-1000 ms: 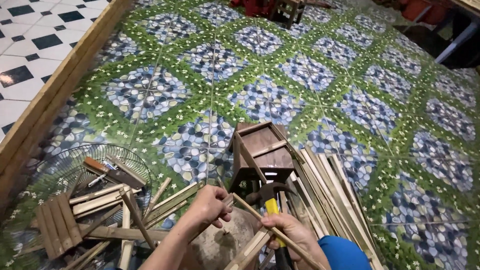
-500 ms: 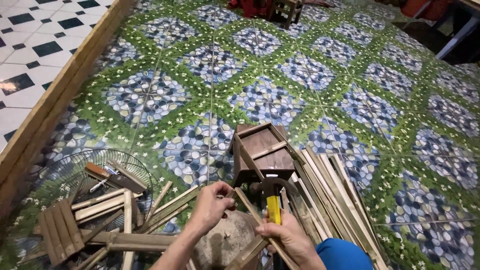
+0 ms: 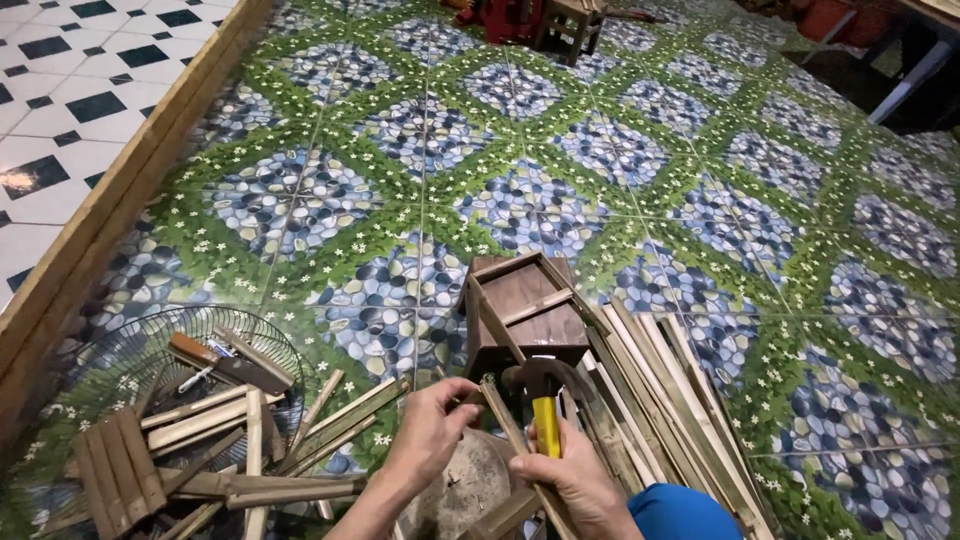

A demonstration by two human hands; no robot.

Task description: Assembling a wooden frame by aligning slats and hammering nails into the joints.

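My left hand (image 3: 432, 428) pinches the upper end of a thin bamboo slat (image 3: 520, 450) that slants down to the right over a round stone block (image 3: 470, 490). My right hand (image 3: 565, 478) grips a claw hammer (image 3: 545, 395) by its yellow handle, with the dark head just above the slat's end. Directly behind the hammer stands a small brown wooden box frame (image 3: 525, 315) on the floor.
A bundle of long bamboo slats (image 3: 670, 400) lies to the right. Short wooden offcuts (image 3: 190, 450) and a wire fan guard (image 3: 130, 370) lie at the left. A wooden beam (image 3: 110, 210) borders the patterned floor mat (image 3: 540, 200). My blue-clad knee (image 3: 685, 515) is at the bottom.
The hammer head has come down closer to the slat's end. My left hand shifted slightly right along the slat. The view has tipped down a little.
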